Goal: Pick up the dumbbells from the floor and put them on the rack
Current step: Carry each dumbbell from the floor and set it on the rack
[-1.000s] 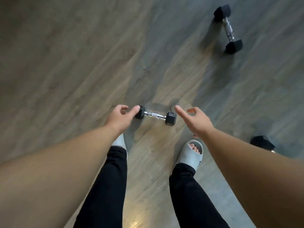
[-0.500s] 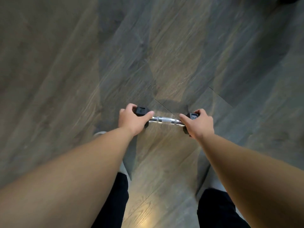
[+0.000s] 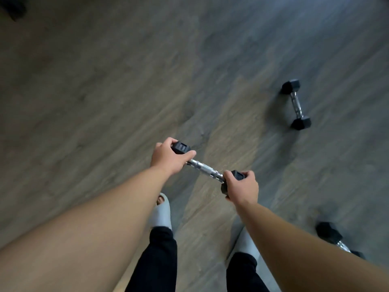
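Left hand (image 3: pixel 168 159) and right hand (image 3: pixel 242 189) each clamp a head of the dumbbell (image 3: pixel 207 168), likely sharing weight; rack unseen; second dumbbell (image 3: pixel 296 104) on floor (image 3: pixel 105 91).

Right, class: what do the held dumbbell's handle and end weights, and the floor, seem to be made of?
Held dumbbell: the handle looks like bright chromed steel, shiny with a rougher gripping band; the end weights in the left hand and right hand look matte black, probably rubber-coated. Floor: grey-brown planks with grain streaks and seams, wood or wood-look vinyl; I cannot tell which.
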A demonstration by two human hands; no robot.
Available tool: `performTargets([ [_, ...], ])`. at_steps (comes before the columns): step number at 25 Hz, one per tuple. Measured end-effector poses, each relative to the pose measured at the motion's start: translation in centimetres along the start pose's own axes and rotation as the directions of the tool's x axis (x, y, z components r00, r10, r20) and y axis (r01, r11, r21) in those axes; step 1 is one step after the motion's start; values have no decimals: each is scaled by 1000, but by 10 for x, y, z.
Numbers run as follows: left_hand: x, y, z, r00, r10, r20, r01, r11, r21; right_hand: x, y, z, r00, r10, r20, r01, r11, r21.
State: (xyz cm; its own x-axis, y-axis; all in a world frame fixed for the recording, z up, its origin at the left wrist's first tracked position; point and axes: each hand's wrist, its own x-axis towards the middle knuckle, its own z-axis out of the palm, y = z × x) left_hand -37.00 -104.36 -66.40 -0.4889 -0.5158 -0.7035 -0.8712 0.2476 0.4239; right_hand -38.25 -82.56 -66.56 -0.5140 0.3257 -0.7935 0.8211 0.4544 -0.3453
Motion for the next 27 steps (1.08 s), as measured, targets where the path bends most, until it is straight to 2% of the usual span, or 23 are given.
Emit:
performTargets([
  [5,-90,99,-191,972,203,-117,-197,979,57,-184,-123,-23,999,-42,-6,42,971,237],
  [8,-143,135,-306,937,297,-185,-293,955,51,-292,-187,-25,996,-85,-14,85,932,353],
  [11,-165,156,-392,890,379,-255,-375,925,68,-357,-238,-7,992,-121,23,98,893,438],
  [15,-165,188,-495,812,451,-371,-456,887,80,-406,-322,25,977,-195,81,123,838,531],
  [20,-140,238,-595,713,510,-481,-523,844,119,-424,-434,61,947,-272,170,128,806,577],
  [27,-75,308,-724,657,503,-561,-503,847,171,-436,-594,123,877,-333,347,108,840,532],
])
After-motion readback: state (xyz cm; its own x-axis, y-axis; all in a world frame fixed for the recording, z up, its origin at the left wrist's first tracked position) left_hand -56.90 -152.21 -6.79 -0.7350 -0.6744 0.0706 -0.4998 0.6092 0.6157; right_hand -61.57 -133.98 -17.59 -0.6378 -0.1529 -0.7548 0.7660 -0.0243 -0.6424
